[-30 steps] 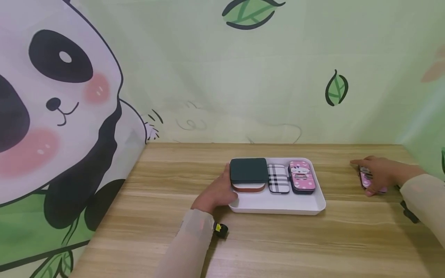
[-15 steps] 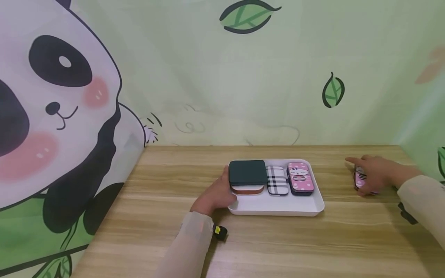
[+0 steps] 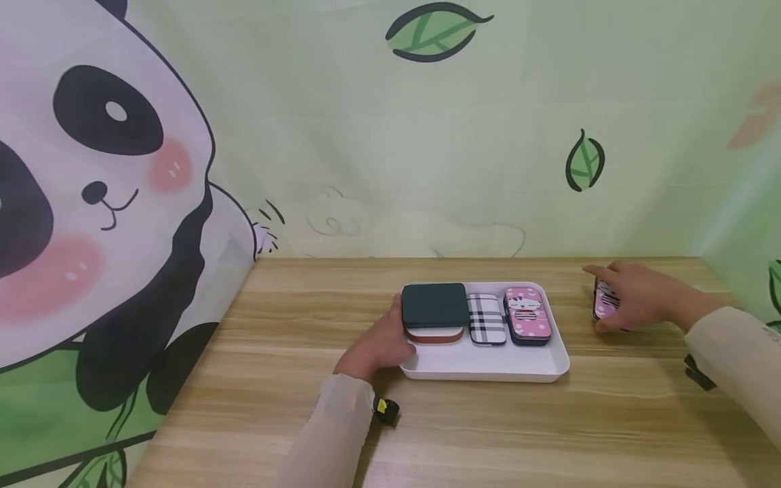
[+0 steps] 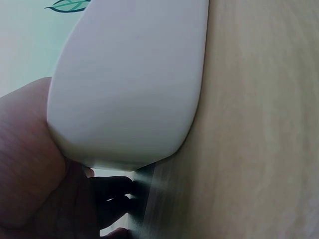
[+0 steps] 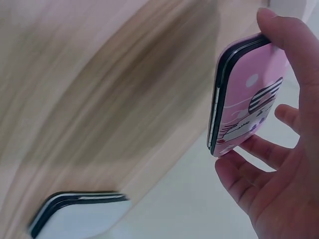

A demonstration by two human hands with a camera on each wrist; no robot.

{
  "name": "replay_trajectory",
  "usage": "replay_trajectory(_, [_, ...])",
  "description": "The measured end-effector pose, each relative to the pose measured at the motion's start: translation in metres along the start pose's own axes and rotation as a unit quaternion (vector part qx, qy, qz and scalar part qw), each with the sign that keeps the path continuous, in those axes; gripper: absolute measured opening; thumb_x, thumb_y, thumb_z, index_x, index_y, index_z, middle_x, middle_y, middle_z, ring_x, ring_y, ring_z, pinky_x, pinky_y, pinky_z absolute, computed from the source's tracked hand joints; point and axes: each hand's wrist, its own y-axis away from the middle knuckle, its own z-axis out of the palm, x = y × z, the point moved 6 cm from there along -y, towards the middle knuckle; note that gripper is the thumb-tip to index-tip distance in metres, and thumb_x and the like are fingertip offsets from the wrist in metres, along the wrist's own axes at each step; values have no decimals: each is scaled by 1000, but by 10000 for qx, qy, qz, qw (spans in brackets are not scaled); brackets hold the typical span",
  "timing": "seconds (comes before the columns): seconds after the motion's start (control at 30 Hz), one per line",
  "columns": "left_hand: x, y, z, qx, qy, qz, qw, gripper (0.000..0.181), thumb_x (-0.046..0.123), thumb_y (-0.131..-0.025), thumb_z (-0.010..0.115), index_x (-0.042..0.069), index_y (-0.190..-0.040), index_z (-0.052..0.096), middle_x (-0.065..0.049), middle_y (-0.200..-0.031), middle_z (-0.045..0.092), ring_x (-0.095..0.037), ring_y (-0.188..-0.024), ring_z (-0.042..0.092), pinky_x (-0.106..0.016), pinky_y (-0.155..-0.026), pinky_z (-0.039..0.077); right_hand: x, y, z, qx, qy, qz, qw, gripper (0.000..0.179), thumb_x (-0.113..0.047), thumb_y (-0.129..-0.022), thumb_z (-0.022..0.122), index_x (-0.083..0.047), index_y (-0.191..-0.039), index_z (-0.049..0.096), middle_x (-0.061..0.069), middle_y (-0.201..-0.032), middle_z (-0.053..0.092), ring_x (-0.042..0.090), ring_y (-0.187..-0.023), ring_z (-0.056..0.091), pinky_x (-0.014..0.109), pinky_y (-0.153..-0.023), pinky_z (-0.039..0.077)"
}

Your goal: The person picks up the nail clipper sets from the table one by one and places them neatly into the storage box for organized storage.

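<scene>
A white tray [image 3: 488, 369] sits on the table, and my left hand [image 3: 379, 340] grips its left end. Inside, a dark green case [image 3: 435, 305] lies on top of a white-and-brown case [image 3: 434, 335]. To their right come a black-and-white plaid case [image 3: 487, 318] and a pink case with a cat print [image 3: 528, 313]. My right hand [image 3: 647, 295] is right of the tray. It holds another pink cat-print case [image 5: 249, 99] by its two ends, thumb at one and fingertips at the other; the head view shows this case partly covered by the hand.
In the right wrist view a pale case with a dark edge [image 5: 82, 219] is on the wooden table [image 3: 464, 434]; my right arm seems to hide it in the head view. A green wall cloth with a panda print [image 3: 342, 135] rises behind the table.
My right hand has moved left toward the tray, carrying the pink case with it. The left hand stays on the tray's end. The head view has shifted slightly.
</scene>
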Motion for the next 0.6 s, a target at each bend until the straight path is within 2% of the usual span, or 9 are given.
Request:
replay_trajectory(0.17, [2,1,-2,32,-32,31,10000,103,12,-81,61,4,-160,-4,-15,-165,22,-25,-144,37,-40,-118,30,-20,-5,-7,234,126,-175,9995,107,-63,-67,82,-11,-151,41,30,-138,50,48,-119,54,66,-94,45])
replay_trajectory(0.37, [3,3,-1,33,35,65,10000,104,12,-79,63,2,-160,-2,-18,-163,26,-26,-140,42,-41,-117,31,-46,-6,-12,274,3,-306,9992,105,-64,-69,81,-14,-152,41,25,-137,51,43,-117,55,64,-93,47])
replay_trajectory(0.6, [-1,-2,1,23,19,-9,10000,105,13,-80,62,4,-160,-6,-13,-166,20,-22,-142,38,-38,-119,28,-72,-8,-17,461,30,-527,9975,109,-74,-68,76,-16,-153,40,21,-140,52,43,-124,52,64,-99,44])
